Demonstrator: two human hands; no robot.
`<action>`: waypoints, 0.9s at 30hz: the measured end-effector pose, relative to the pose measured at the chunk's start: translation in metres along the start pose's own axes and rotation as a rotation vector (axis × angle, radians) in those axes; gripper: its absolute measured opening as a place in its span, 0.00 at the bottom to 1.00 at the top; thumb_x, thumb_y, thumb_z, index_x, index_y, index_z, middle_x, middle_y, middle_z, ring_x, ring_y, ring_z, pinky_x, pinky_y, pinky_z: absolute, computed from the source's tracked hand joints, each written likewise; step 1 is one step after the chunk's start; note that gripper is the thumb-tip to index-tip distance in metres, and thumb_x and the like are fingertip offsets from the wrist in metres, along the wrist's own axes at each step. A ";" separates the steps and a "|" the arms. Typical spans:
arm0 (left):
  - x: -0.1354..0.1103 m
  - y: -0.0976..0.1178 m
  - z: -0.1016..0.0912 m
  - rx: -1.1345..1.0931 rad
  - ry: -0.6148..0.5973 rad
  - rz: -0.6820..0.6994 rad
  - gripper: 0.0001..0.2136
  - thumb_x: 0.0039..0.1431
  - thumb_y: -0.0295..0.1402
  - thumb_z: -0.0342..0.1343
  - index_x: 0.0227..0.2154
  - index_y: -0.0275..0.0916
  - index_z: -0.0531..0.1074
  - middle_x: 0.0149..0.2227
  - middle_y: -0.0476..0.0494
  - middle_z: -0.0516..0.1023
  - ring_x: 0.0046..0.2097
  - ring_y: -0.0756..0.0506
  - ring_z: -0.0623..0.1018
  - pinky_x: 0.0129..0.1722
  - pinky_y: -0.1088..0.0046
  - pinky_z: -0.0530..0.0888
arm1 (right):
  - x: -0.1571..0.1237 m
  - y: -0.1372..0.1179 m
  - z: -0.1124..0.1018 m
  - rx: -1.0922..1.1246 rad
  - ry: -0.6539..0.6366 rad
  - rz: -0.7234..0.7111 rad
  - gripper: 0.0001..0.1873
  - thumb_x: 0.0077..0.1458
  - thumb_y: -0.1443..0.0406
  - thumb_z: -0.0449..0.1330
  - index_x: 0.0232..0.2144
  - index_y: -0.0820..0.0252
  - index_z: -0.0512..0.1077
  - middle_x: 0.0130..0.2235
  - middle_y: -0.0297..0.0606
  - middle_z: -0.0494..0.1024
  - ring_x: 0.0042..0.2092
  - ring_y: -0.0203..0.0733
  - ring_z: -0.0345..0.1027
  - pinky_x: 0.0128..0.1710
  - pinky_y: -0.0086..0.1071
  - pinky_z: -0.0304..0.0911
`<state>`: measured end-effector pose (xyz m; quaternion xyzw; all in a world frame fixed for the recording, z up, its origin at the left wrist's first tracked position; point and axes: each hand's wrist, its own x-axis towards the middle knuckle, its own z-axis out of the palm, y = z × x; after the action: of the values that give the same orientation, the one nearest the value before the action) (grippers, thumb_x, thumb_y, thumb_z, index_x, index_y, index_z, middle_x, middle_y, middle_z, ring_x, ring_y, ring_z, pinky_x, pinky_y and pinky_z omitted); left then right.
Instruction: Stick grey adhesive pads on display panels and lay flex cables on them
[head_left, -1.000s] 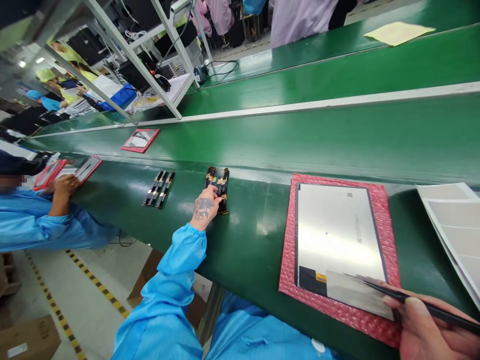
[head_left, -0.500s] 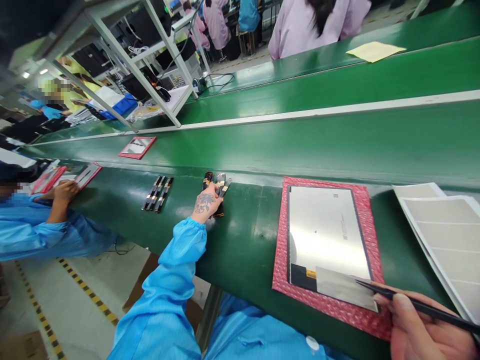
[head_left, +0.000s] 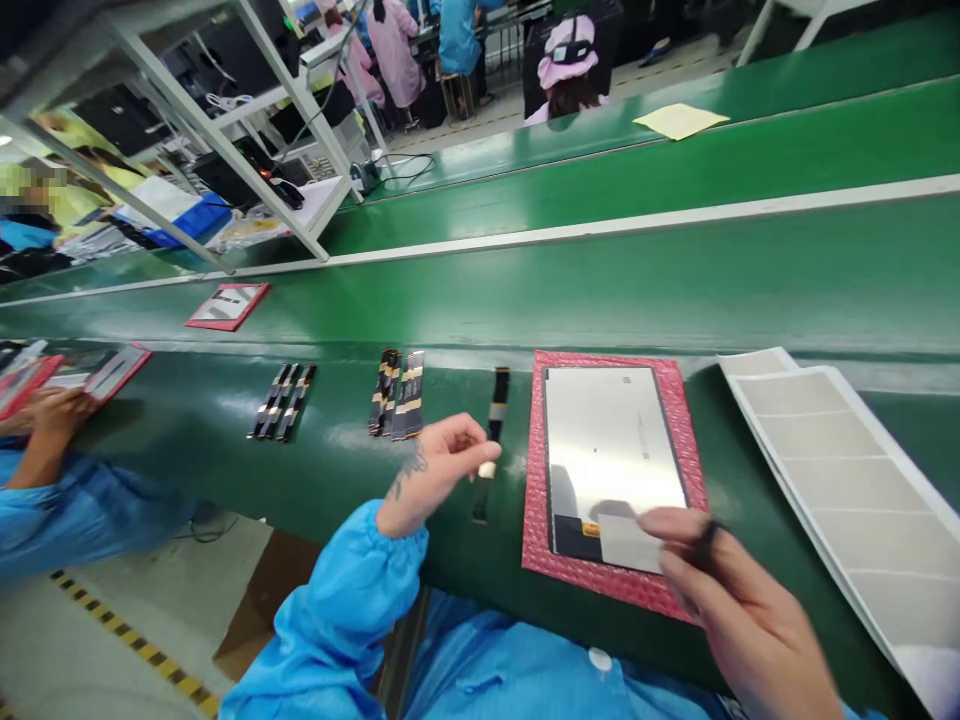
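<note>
My left hand (head_left: 442,465) pinches a black flex cable (head_left: 483,490) with a gold-coloured band, held upright over the green bench between the cable stacks and the display panel. Two small piles of flex cables (head_left: 407,395) lie left of it. On a red bubble-wrap mat (head_left: 536,500) rests a silvery display panel (head_left: 600,430), with a black strip and small orange connector along its lower edge. Above its lower right corner is my right hand (head_left: 742,600), thumb and forefinger close together. Dark tweezers (head_left: 706,546), blurred and mostly hidden, sit among its fingers.
White sheets with grey labels (head_left: 832,460) lie to the right. Further left are three more flex cables (head_left: 281,402) and a panel on red wrap (head_left: 227,306). A co-worker's hands (head_left: 56,415) work at the far left. A metal rack (head_left: 281,60) stands behind.
My left hand has moved right from the cable pile, bringing one flex cable beside the panel. My right hand has shifted up and left, and the tweezers no longer point at the panel.
</note>
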<state>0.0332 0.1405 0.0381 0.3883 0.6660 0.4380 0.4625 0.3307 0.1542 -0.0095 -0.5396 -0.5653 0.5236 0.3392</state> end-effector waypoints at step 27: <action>-0.049 -0.086 0.105 0.795 0.118 0.855 0.13 0.71 0.26 0.51 0.45 0.38 0.83 0.36 0.42 0.80 0.36 0.42 0.79 0.32 0.66 0.78 | 0.066 0.014 0.008 -0.431 -0.363 -0.160 0.12 0.62 0.60 0.59 0.25 0.52 0.71 0.37 0.39 0.75 0.39 0.49 0.74 0.40 0.41 0.73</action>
<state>0.1369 0.0916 -0.0487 0.7410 0.5882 0.3229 0.0256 0.3142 0.2139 -0.0371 -0.4506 -0.7557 0.4509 0.1503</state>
